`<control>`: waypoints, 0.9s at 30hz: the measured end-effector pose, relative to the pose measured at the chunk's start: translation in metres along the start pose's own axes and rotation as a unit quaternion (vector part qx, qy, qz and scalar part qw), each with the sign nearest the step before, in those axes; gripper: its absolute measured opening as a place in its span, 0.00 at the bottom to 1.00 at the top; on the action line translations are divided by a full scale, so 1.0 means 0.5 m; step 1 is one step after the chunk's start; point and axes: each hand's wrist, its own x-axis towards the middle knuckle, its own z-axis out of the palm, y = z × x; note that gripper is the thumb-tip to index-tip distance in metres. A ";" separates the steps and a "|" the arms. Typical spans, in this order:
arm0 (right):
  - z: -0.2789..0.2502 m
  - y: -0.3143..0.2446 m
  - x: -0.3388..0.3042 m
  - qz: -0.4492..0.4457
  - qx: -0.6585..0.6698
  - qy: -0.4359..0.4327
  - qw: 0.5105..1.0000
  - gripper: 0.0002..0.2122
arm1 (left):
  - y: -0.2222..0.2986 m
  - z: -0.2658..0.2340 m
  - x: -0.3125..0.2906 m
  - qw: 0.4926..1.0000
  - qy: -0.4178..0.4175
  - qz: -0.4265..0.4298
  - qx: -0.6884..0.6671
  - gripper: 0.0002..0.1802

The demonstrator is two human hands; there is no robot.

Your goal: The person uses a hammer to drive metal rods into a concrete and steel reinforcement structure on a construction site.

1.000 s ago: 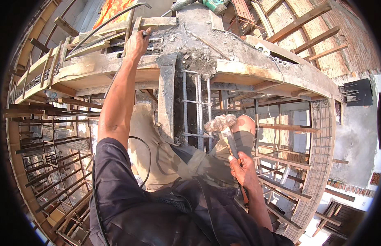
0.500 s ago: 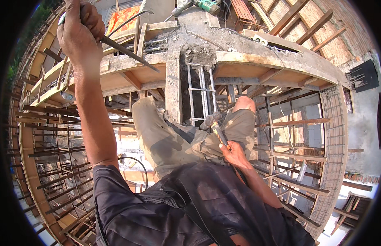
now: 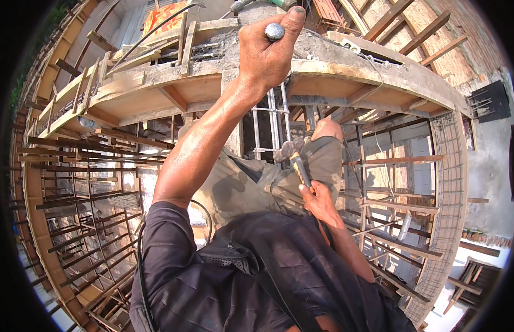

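My left hand is raised in front of me, fist closed around a steel chisel. Only its round, shiny top end shows; the fist hides its shaft. It is held over the concrete junction of the beam. Lower down, my right hand grips a hammer by its yellow and black handle. The dusty hammer head is near my right knee, beside a steel rebar cage in the gap of the beam.
Curved wooden formwork runs across both sides of the gap. Below lie open timber scaffolding poles and a bar-mesh beam form. A green power tool is partly visible at the far edge. A black cable hangs beside my left arm.
My left hand has swung from the far left to the centre, and the chisel has turned from lying slanted to end-on. My right hand and hammer have shifted slightly farther forward.
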 end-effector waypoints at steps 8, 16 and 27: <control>0.002 -0.001 -0.001 -0.025 -0.034 0.005 0.999 0.15 | -0.273 -0.012 -0.123 0.975 -0.049 -0.214 0.027 0.30; -0.007 -0.138 -0.043 -0.102 -0.062 0.066 0.991 0.12 | -0.254 -0.012 -0.115 0.978 -0.051 -0.202 -0.030 0.30; 0.025 -0.483 -0.076 -0.439 0.125 0.091 0.885 0.11 | -0.260 0.004 -0.092 0.955 -0.159 -0.249 -0.008 0.30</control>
